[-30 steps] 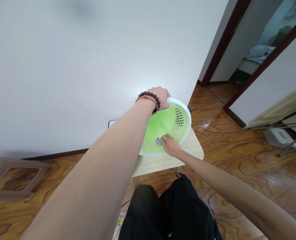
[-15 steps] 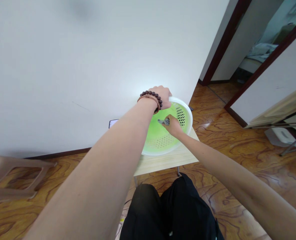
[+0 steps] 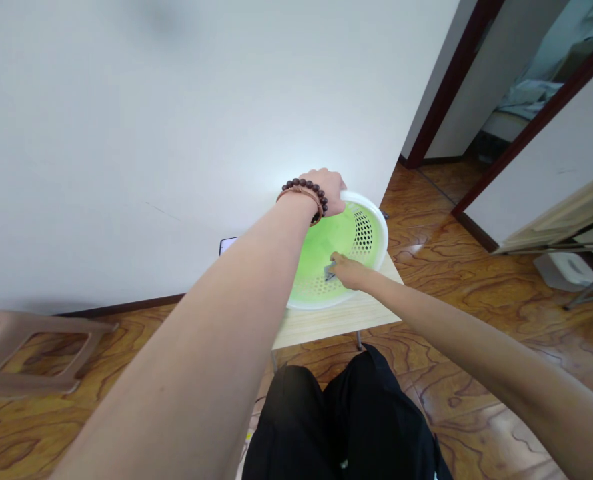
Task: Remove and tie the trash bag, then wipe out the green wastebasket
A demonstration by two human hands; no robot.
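Center frame: our L hand [image 3: 329,187] fingers curl over the green basket [image 3: 376,217] rim; R hand [image 3: 349,270] fingers pinch a grey cloth [image 3: 329,272] inside it, basket on tabletop [image 3: 336,320].

Basket [image 3: 382,227] markings: none legible
Phone [image 3: 227,244] screen: nothing readable
Wall, worktop, floor: no text or signs

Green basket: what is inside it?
Inside the basket, the right hand holds a small grey cloth against the perforated wall. Nothing else shows there. The left hand grips the rim, and its forearm covers part of the inside.
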